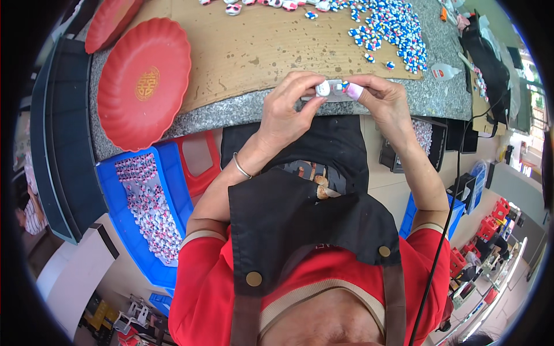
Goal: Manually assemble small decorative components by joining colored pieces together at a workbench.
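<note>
Just above the near edge of the table, my left hand (287,106) pinches a small white figure (322,89) between thumb and forefinger. Close beside it, my right hand (388,102) grips a tiny blue, white and red piece (345,86), with a pale covering on one fingertip. The two small parts are held a short way apart. Beyond my hands lies a cardboard sheet (254,55). Many more blue, white and red pieces (398,32) are heaped at its far right, and several white and pink figures (233,9) line its far edge.
Left on the table sits a red scalloped plate (167,75), with a second red plate (112,23) behind it. A small white bottle (445,71) lies at the right. Below left are blue trays (183,199) of small figures and a red stool (199,155). A black cable (456,184) hangs at right.
</note>
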A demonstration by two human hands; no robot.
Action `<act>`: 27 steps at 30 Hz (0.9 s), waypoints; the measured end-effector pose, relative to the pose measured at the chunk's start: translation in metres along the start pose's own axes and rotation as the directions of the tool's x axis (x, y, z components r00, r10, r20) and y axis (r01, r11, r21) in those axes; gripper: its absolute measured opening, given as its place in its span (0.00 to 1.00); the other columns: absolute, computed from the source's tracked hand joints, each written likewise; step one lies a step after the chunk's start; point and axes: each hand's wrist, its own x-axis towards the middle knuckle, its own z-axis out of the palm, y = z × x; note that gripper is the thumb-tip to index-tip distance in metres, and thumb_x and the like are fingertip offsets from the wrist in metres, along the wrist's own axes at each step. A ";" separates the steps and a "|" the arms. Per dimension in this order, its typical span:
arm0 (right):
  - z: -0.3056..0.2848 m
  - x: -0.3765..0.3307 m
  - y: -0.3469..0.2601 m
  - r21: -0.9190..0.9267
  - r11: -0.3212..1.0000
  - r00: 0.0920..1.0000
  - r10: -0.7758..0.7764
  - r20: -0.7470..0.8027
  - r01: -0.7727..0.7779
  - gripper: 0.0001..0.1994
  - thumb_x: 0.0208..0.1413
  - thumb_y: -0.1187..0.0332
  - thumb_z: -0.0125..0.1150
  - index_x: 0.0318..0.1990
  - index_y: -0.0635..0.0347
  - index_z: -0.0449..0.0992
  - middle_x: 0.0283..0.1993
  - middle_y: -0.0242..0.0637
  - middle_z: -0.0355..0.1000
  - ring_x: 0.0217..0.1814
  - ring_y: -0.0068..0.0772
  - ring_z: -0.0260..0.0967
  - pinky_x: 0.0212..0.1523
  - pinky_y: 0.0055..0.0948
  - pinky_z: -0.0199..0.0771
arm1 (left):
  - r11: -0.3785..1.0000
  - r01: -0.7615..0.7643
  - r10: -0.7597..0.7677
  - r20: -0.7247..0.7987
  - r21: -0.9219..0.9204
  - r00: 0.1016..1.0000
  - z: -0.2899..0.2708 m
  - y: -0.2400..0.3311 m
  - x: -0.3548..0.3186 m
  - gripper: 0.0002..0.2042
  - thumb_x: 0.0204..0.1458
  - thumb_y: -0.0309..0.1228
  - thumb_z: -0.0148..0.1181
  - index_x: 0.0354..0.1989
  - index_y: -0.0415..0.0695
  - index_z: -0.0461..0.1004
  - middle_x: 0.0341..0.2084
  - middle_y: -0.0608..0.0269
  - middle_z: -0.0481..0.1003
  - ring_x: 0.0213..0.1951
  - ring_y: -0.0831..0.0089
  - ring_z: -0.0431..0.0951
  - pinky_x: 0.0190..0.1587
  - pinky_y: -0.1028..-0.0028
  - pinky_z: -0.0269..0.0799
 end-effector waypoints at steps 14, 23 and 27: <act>0.013 -0.012 -0.022 -0.339 0.772 0.831 -0.553 0.062 0.539 0.08 0.48 0.80 0.63 0.37 0.62 0.80 0.26 0.39 0.72 0.26 0.34 0.71 0.25 0.29 0.68 | 0.718 0.515 -0.310 0.447 -0.469 0.839 -0.015 0.020 0.009 0.12 0.60 0.24 0.54 0.49 0.35 0.76 0.34 0.58 0.78 0.32 0.77 0.79 0.36 0.80 0.74; -0.033 0.047 0.019 -0.783 0.449 0.737 -0.676 0.018 0.430 0.07 0.52 0.76 0.60 0.39 0.63 0.79 0.41 0.43 0.76 0.42 0.48 0.74 0.43 0.40 0.73 | 0.943 0.216 -0.181 -0.157 0.251 0.971 -0.121 0.047 0.022 0.08 0.53 0.20 0.58 0.42 0.34 0.75 0.36 0.60 0.74 0.37 0.75 0.76 0.39 0.77 0.72; -0.045 0.052 0.023 -0.831 0.379 0.820 -0.553 0.149 0.407 0.07 0.48 0.79 0.59 0.37 0.63 0.78 0.37 0.44 0.73 0.41 0.47 0.72 0.39 0.40 0.73 | 0.324 0.137 0.010 -0.148 0.936 0.989 -0.190 0.051 0.023 0.16 0.46 0.20 0.61 0.46 0.37 0.75 0.40 0.49 0.74 0.40 0.54 0.75 0.44 0.64 0.72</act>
